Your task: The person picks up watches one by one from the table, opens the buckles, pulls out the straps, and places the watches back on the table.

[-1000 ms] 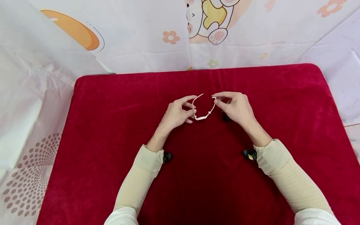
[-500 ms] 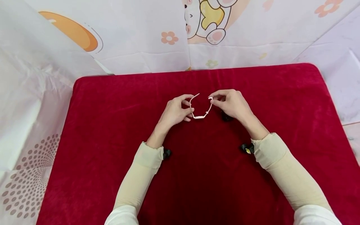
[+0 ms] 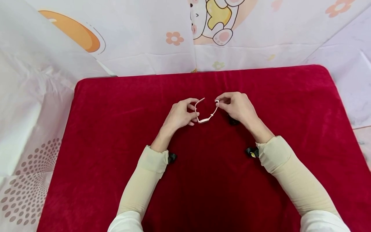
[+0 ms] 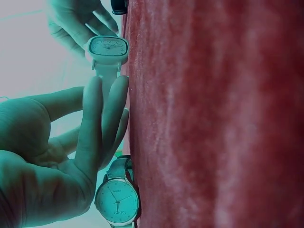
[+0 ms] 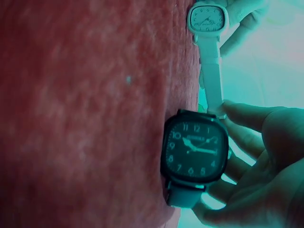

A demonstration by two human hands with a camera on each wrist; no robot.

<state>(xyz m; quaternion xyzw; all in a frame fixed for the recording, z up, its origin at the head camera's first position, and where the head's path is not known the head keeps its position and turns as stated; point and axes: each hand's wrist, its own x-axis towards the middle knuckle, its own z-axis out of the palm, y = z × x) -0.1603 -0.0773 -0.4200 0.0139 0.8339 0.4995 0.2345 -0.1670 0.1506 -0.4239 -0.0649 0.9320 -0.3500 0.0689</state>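
Note:
A pale wristwatch [image 3: 204, 120] with a rounded rectangular case is held up between the two hands, its strap bent into an open U. My left hand [image 3: 179, 113] pinches one strap length between thumb and fingers. The buckle end is pinched by the thumb and fingertips of my right hand [image 3: 238, 104]. Its numbered dial [image 4: 109, 46] shows in the left wrist view. A dark square-faced watch [image 5: 194, 149] stands beside the right hand; from the head it is a dark shape [image 3: 233, 120], partly covered. By the left hand stands a round-faced watch [image 4: 118, 202], hidden in the head view.
Red velvety cloth [image 3: 121, 112] covers the table. White printed curtains [image 3: 145, 38] hang behind it and along the left side. Small black devices [image 3: 172, 158] sit at the cuffs of both beige sleeves [image 3: 142, 183].
The pale watch and both hands have shifted slightly left in the view, the right hand more so. Its case tilts a little differently. Both grips stay the same.

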